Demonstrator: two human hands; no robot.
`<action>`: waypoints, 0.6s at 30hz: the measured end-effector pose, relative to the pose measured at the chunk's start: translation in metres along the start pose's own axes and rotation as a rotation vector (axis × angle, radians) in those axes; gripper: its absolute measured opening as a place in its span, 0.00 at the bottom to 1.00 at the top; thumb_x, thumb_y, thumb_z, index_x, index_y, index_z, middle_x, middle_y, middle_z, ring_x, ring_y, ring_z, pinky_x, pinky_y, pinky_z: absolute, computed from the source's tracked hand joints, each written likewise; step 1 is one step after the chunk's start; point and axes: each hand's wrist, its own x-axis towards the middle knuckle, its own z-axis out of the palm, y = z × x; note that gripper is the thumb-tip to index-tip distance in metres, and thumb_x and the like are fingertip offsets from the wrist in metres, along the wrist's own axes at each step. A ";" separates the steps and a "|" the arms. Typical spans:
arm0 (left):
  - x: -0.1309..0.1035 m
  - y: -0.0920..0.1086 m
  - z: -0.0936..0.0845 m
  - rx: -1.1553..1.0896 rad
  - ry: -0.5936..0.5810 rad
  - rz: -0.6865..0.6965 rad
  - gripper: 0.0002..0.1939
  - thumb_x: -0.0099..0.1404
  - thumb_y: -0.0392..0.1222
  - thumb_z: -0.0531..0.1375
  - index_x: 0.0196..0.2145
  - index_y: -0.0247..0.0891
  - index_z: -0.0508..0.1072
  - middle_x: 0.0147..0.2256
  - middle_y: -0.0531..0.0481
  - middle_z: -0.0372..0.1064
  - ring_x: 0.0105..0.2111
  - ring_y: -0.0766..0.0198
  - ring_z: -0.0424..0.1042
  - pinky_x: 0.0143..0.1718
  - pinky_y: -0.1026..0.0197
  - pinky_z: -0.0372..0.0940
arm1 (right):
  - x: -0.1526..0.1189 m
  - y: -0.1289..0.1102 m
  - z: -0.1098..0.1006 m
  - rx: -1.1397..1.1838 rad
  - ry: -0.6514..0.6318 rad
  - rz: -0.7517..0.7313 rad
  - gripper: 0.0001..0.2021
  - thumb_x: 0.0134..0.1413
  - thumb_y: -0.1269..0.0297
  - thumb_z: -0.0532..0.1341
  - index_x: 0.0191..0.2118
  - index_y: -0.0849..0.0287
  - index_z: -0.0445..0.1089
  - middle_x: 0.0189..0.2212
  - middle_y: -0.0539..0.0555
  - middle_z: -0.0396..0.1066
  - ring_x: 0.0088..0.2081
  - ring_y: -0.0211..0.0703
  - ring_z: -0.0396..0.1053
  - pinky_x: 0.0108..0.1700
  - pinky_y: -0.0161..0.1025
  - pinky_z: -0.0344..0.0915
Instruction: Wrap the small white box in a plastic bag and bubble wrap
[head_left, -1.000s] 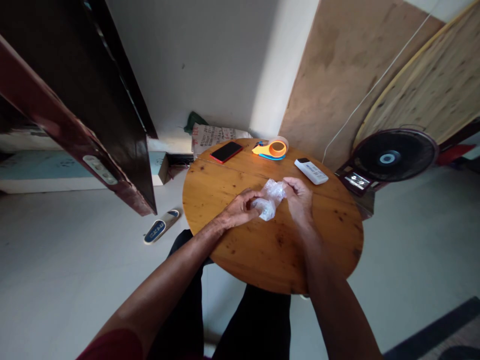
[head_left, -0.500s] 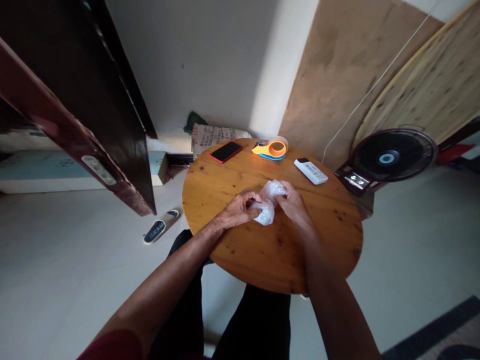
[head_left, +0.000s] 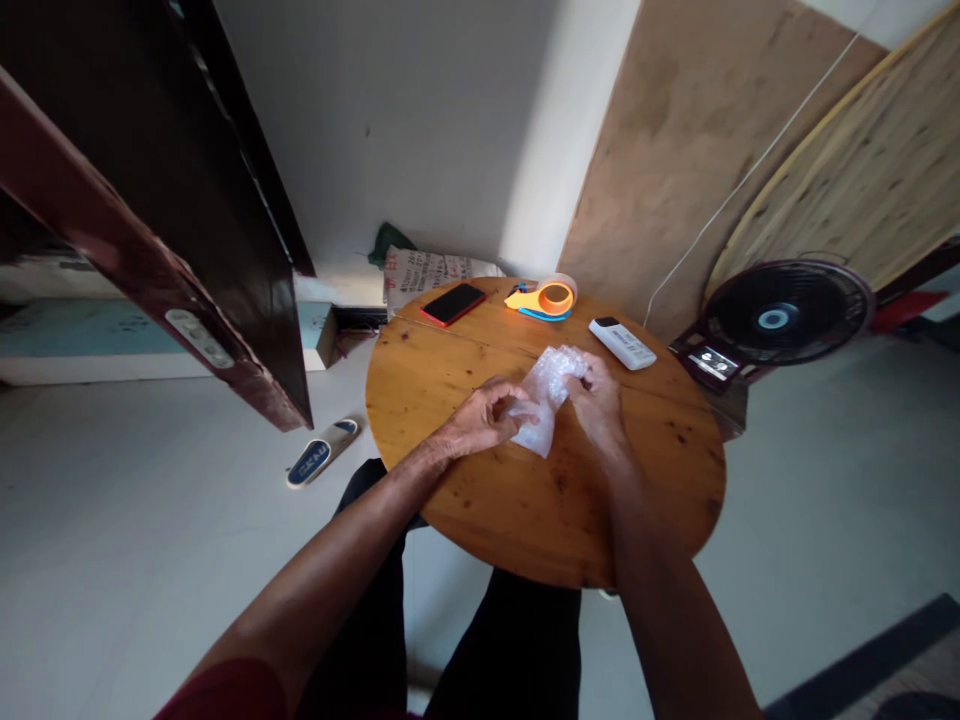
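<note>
A piece of clear bubble wrap (head_left: pixel 551 380) is held between both hands, just over the middle of the round wooden table (head_left: pixel 427 390). My left hand (head_left: pixel 484 417) pinches its lower left end between thumb and fingers. On the other side, my right hand (head_left: pixel 598 398) grips the upper right end, its fingers partly behind the plastic. The wrap looks crumpled and partly spread. Whether anything lies inside its folds, I cannot tell.
Along the table's far side lie a black phone with a red edge (head_left: pixel 454 304), an orange and blue tape dispenser (head_left: pixel 547 298) and a white handheld device (head_left: pixel 622 343). A black fan (head_left: pixel 780 312) stands to the right. One slipper (head_left: pixel 322 455) rests on the floor at left.
The bubble wrap is spread wider than before. My right hand has shifted slightly right with its end, while my left hand has stayed nearly in place.
</note>
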 end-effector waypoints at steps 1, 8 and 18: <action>0.001 -0.004 0.001 -0.025 0.019 0.020 0.13 0.55 0.43 0.66 0.35 0.35 0.71 0.38 0.47 0.66 0.37 0.64 0.69 0.38 0.61 0.65 | 0.000 -0.001 -0.001 -0.004 0.037 0.015 0.25 0.52 0.62 0.57 0.57 0.57 0.62 0.45 0.58 0.74 0.40 0.46 0.72 0.43 0.43 0.68; 0.004 -0.019 0.001 -0.018 0.084 -0.042 0.12 0.54 0.43 0.67 0.31 0.34 0.71 0.32 0.50 0.65 0.31 0.68 0.68 0.32 0.65 0.63 | -0.007 -0.029 -0.009 -0.015 0.402 -0.104 0.15 0.53 0.57 0.57 0.43 0.58 0.70 0.36 0.55 0.72 0.31 0.41 0.68 0.36 0.39 0.66; 0.006 -0.019 -0.005 0.147 0.190 -0.082 0.04 0.55 0.38 0.61 0.29 0.35 0.70 0.28 0.52 0.67 0.26 0.69 0.64 0.28 0.67 0.59 | -0.017 -0.037 -0.002 -0.418 -0.224 -0.029 0.07 0.49 0.58 0.60 0.34 0.52 0.72 0.23 0.47 0.71 0.24 0.39 0.65 0.27 0.35 0.55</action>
